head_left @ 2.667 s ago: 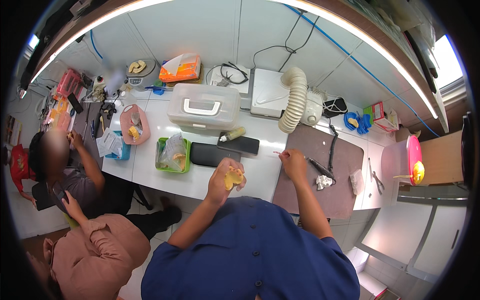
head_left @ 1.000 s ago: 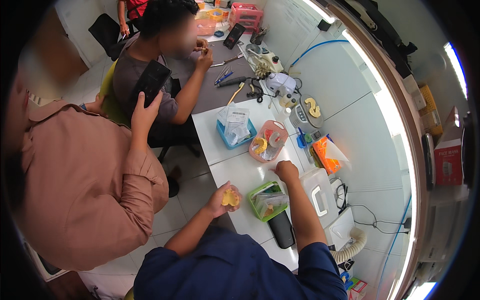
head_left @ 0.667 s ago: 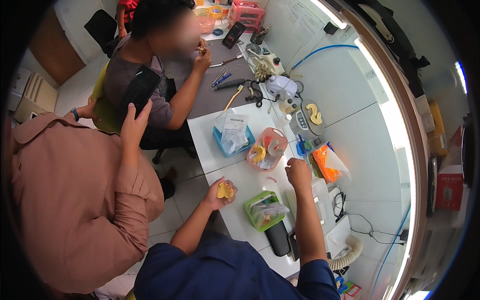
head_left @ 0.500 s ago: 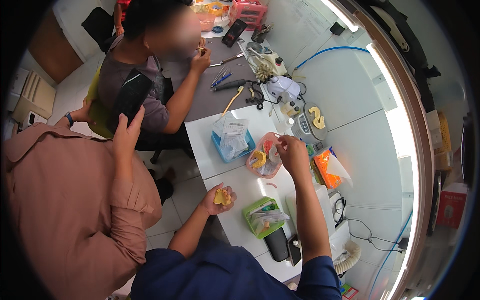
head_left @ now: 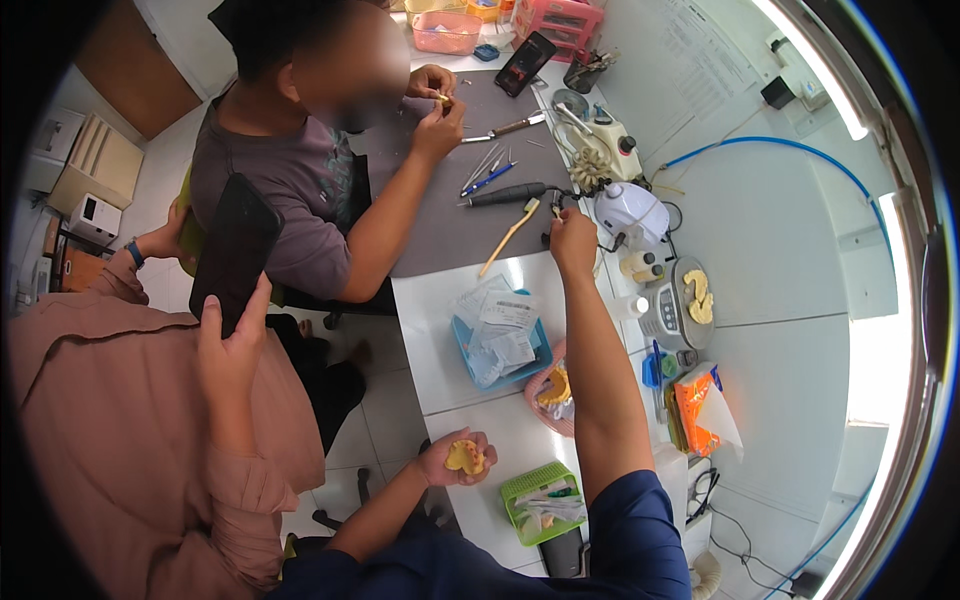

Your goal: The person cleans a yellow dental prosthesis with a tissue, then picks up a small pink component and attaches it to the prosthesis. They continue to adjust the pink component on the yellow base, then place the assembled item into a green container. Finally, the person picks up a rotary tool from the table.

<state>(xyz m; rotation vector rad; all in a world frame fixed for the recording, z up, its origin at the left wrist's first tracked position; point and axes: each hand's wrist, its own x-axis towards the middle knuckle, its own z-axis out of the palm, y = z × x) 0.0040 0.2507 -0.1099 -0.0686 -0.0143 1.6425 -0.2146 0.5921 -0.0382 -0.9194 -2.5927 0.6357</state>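
A yellow dental cast rests in my left hand, whose fingers curl around it above the near edge of the white table. My right hand reaches far forward, past the blue basket, to the edge of the grey mat. Its fingers are pinched together beside a black coiled cord; whatever is between them is too small to make out. A toothbrush and a black handpiece lie left of that hand. My right forearm partly covers the pink basket, which holds another yellow cast.
A seated co-worker handles a small yellowish piece over the grey mat. Another person with a phone stands at my left. Yellow casts sit on a scale at right. A green basket of packets stands near me.
My right hand has moved from above the pink basket forward to the coiled cord by the mat. My left hand still holds the cast. The view has shifted.
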